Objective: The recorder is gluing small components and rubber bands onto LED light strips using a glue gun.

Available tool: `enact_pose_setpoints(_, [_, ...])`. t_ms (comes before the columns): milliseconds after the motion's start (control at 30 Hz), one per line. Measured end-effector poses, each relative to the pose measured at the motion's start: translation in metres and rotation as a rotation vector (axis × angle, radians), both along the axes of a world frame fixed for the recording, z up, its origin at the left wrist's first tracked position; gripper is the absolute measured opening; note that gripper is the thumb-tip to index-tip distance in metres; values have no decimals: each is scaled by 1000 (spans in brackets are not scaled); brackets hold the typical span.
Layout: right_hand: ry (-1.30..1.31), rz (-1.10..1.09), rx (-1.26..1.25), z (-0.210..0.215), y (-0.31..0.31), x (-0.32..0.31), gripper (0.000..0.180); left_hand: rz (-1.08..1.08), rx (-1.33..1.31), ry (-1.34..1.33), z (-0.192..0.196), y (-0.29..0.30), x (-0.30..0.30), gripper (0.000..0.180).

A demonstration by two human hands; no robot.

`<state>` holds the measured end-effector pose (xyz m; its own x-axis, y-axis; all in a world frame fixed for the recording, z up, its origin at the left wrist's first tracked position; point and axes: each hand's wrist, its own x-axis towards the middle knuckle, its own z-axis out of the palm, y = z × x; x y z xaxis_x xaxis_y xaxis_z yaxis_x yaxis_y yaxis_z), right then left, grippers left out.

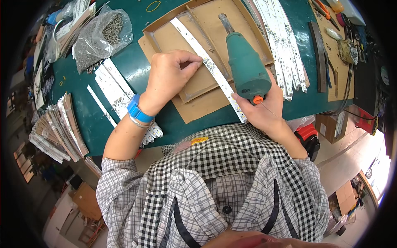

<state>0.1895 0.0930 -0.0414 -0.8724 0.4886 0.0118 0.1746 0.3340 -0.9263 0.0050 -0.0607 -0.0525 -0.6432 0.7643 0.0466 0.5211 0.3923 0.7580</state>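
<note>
A long white LED strip board [223, 85] lies slantwise across a shallow cardboard tray [167, 18] in front of me. My left hand [173, 72] is closed in a pinch at the board's left edge, near its small components. What the fingertips hold, if anything, is too small to make out. In my right hand [264, 107] is a green electric screwdriver [248, 62], its metal shaft pointing away from me over the tray. The right thumb lies against or very near the board's lower part; the other fingers are mostly hidden behind the tool.
Several white LED boards [277, 45] lie stacked to the tray's right, others [113, 84] to its left. A clear bag of screws [101, 39] sits at far left, above bundled strips [62, 128]. A dark metal bar [317, 58] and pliers [322, 9] lie at right.
</note>
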Motion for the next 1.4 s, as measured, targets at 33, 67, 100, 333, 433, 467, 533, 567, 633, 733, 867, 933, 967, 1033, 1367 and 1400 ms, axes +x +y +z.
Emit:
enact_pose_setpoints(33, [5, 3, 1, 0, 0, 0, 52, 8, 16, 3, -1, 0, 1, 10])
enact_pose_setpoints(67, [9, 6, 3, 0, 0, 0, 53, 4, 27, 21, -1, 0, 1, 9])
enact_pose_setpoints(100, [14, 9, 4, 0, 1, 0, 53, 0, 39, 38, -2, 1, 2, 9])
enact_pose_setpoints(333, [-12, 13, 44, 6, 2, 0, 62, -82, 101, 196, -9, 0, 5, 9])
enact_pose_setpoints(433, [14, -1, 12, 9, 8, 2, 52, -3, 51, 146, -6, -1, 9, 9])
enact_pose_setpoints(467, [24, -7, -16, 15, 10, 5, 44, -4, 49, 138, -5, -2, 9, 9])
enact_pose_setpoints(533, [93, -54, -506, 21, 17, 23, 44, -3, 40, 129, -4, -2, 9, 9])
enact_pose_setpoints(567, [123, -52, -530, 29, 21, 26, 49, -7, 49, 140, -5, -3, 9, 9])
enact_pose_setpoints(633, [137, -37, -562, 40, 28, 31, 54, -21, 70, 161, -8, -4, 6, 10])
enact_pose_setpoints(733, [44, 1, -583, 47, 34, 39, 53, -16, 80, 149, -9, -5, 6, 9])
enact_pose_setpoints(867, [-92, 66, -593, 44, 39, 43, 52, 0, 80, 122, -9, -5, 5, 10])
enact_pose_setpoints(933, [-103, 76, -599, 43, 39, 42, 50, -5, 73, 138, -9, -5, 5, 10])
enact_pose_setpoints(967, [-106, 68, -603, 42, 37, 42, 49, -10, 62, 148, -9, -4, 5, 10])
enact_pose_setpoints(1033, [-121, 66, -597, 43, 37, 41, 47, -21, 43, 163, -10, -3, 4, 10])
enact_pose_setpoints(1367, [-169, 93, -587, 44, 42, 41, 42, 18, 1, 34, -5, -1, 2, 10])
enact_pose_setpoints(1400, [-175, 89, -593, 43, 42, 41, 42, 13, -8, 38, -4, 0, 2, 10])
